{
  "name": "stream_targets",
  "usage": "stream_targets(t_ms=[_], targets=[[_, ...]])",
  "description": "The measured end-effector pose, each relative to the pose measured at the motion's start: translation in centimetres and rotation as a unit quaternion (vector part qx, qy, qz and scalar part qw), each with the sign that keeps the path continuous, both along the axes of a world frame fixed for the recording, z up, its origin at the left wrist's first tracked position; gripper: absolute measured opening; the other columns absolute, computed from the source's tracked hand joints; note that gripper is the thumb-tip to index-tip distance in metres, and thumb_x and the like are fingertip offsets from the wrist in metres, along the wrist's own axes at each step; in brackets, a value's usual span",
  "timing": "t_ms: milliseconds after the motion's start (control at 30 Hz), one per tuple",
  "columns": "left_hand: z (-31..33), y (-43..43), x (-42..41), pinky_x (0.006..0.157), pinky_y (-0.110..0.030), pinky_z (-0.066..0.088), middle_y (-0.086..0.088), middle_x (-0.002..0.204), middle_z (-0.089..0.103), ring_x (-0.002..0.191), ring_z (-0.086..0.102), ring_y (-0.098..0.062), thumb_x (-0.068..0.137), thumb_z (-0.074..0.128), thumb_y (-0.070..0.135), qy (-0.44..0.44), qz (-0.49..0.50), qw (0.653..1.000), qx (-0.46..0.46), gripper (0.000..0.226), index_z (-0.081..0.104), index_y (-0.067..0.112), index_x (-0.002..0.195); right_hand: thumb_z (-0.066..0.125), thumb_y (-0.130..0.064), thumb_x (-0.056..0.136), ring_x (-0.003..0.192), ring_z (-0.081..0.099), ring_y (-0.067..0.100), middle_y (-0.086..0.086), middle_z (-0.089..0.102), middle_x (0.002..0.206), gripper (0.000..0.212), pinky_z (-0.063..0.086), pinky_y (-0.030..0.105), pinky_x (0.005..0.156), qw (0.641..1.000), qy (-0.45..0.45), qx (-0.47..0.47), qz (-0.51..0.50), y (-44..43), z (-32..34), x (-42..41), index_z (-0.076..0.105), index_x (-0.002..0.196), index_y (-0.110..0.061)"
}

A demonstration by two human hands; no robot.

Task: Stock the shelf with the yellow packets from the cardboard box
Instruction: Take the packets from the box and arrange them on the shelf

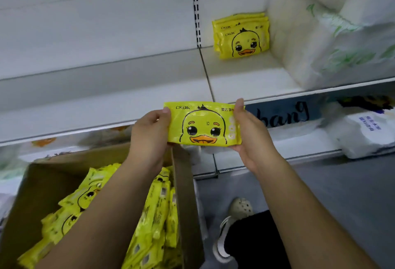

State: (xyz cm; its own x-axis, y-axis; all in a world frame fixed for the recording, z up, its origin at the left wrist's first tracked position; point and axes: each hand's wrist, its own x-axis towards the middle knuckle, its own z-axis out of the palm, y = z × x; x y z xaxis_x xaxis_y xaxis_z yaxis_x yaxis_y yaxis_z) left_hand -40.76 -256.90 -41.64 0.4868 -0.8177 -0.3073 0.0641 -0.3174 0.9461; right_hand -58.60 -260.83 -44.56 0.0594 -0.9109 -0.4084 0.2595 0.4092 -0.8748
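One yellow packet (204, 124) is held duck-face up just above the cardboard box's (183, 183) far right corner. The left hand (147, 138) and right hand (250, 134) grip its short ends, fingers (165, 112) clamped on it. Many packets (154, 215) fill the box; above the box, a small stack (241, 38) stands on the shelf (245, 80).

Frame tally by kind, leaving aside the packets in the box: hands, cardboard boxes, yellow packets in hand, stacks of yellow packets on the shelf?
Hands: 2, left hand, right hand
Cardboard box: 1
Yellow packet in hand: 1
Stack of yellow packets on the shelf: 1
Total: 5
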Motion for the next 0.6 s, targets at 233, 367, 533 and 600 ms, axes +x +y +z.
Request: stream_targets(t_ms=[233,367,533,600], targets=[[0.9,5.6,2.6,0.095,-0.060,0.053,-0.014,0.101,0.078,0.094,0.070,-0.032,0.103,0.060,0.017,0.081,0.095,0.990,-0.065,0.021,0.077,0.014,0.090,0.054,-0.043,0.101,0.078,0.075,0.020,0.004,0.078,0.088,0.035,0.061,0.039,0.073,1.000,-0.024,-0.008,0.003,2.8,0.9,3.7,0.072,0.090,-0.015],[0.8,6.3,2.9,0.100,-0.057,0.054,-0.009,0.100,0.079,0.088,0.075,-0.025,0.104,0.057,0.017,0.162,0.107,0.978,-0.076,0.016,0.071,0.011,0.100,0.056,-0.046,0.099,0.082,0.075,0.025,0.005,0.078,0.088,0.037,0.061,0.048,0.081,0.999,-0.040,0.000,-0.003,2.6,1.5,4.4,0.071,0.091,-0.013],[1.2,5.3,3.6,0.089,-0.047,0.060,-0.005,0.099,0.078,0.087,0.074,-0.019,0.106,0.053,0.020,0.231,0.122,0.961,-0.093,0.017,0.068,0.016,0.102,0.047,-0.044,0.102,0.102,0.073,0.028,0.010,0.075,0.113,0.042,0.060,0.048,0.084,0.989,-0.112,0.023,0.095,2.1,1.3,4.0,0.062,0.124,-0.012],[1.4,4.6,4.2,0.078,-0.043,0.064,-0.008,0.112,0.077,0.096,0.075,-0.021,0.107,0.050,0.022,0.260,0.125,0.953,-0.097,0.018,0.066,0.015,0.112,0.047,-0.026,0.105,0.100,0.074,0.027,0.012,0.075,0.111,0.027,0.061,0.042,0.082,0.988,-0.109,0.003,0.110,2.0,1.0,3.7,0.062,0.119,-0.009]])
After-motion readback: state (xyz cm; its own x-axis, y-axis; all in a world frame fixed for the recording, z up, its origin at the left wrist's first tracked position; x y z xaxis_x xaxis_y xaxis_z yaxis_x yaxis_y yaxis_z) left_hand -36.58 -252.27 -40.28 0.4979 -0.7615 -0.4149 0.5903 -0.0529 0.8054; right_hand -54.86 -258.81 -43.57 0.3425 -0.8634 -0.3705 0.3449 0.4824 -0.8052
